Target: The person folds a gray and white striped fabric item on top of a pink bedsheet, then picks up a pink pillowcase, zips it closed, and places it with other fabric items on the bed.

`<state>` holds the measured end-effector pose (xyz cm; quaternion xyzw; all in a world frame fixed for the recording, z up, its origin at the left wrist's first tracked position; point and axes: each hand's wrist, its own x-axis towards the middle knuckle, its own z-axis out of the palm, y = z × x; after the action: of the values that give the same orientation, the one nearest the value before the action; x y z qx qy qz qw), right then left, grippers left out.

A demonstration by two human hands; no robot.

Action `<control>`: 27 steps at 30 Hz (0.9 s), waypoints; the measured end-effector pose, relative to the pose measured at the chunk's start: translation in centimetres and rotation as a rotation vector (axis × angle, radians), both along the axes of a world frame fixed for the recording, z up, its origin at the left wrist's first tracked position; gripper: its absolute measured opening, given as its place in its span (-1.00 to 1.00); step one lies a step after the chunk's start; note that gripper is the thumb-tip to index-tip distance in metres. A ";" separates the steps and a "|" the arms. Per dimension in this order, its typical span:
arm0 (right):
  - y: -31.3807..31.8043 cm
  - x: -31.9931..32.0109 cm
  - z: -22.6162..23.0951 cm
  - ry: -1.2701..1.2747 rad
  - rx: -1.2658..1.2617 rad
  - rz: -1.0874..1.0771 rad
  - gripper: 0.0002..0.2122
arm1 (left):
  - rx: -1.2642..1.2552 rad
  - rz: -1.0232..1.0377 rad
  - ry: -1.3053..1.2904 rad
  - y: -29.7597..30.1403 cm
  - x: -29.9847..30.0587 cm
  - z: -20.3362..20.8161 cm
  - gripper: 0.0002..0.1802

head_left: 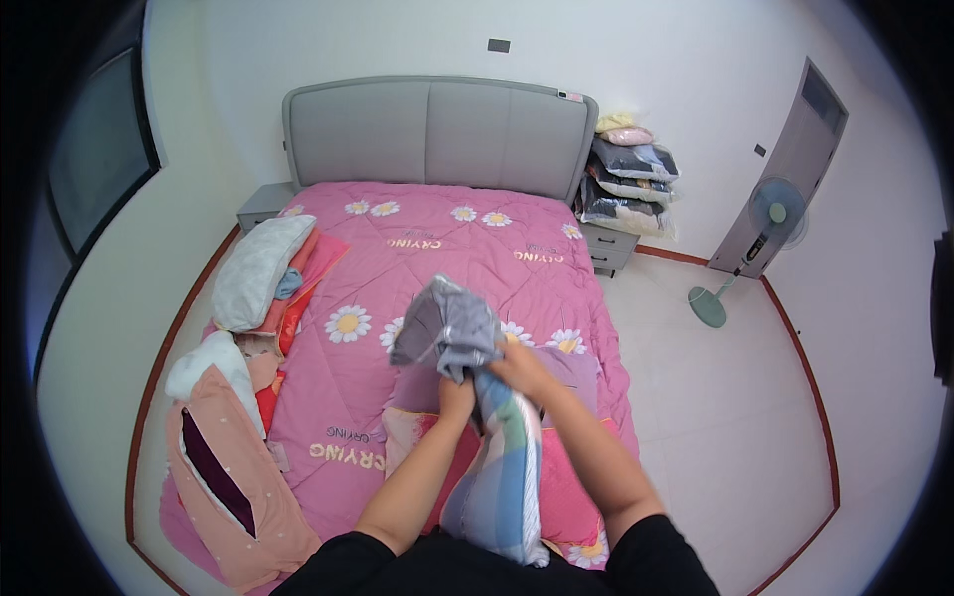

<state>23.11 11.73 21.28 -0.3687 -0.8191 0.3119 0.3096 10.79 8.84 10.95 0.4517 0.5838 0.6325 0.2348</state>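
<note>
A striped blue, green and white pillow (502, 467) stands on end against my body, its top leaning away from me over the bed. Grey cloth (452, 323), which looks like a pillowcase, is bunched around the pillow's far end. My left hand (456, 399) is closed on the cloth's lower edge, at the left of the pillow. On the other side my right hand (519, 370) grips the cloth where it meets the pillow. The fingertips of both hands are partly hidden. Beneath lie a pink-red cushion (573, 477) and a purple pillow (571, 377).
A pink daisy-patterned quilt (397, 268) covers the bed. Along its left side lie a white fluffy pillow (263, 273) and a peach cover (229, 477) with its zip open. Bagged pillows (631, 179) are stacked on the right nightstand (608, 248). A green fan (708, 306) stands farther right.
</note>
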 end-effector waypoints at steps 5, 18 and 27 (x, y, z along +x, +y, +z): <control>-4.3 0.7 -11.1 0.021 -0.162 -0.052 -0.73 | -0.053 0.021 -0.019 -2.8 -1.1 -2.9 -0.60; -4.0 -2.3 -10.6 0.313 -0.461 -0.100 -0.70 | 0.021 0.005 0.356 1.9 -3.8 -0.4 -0.61; -3.2 2.7 -12.0 0.164 0.346 -0.388 -0.69 | -0.042 -0.120 0.330 -0.3 -1.4 0.7 -0.64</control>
<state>25.84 8.53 9.28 -0.4337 -0.7465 0.1311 0.4873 9.41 8.58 11.68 0.5784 0.5995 0.5223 0.1824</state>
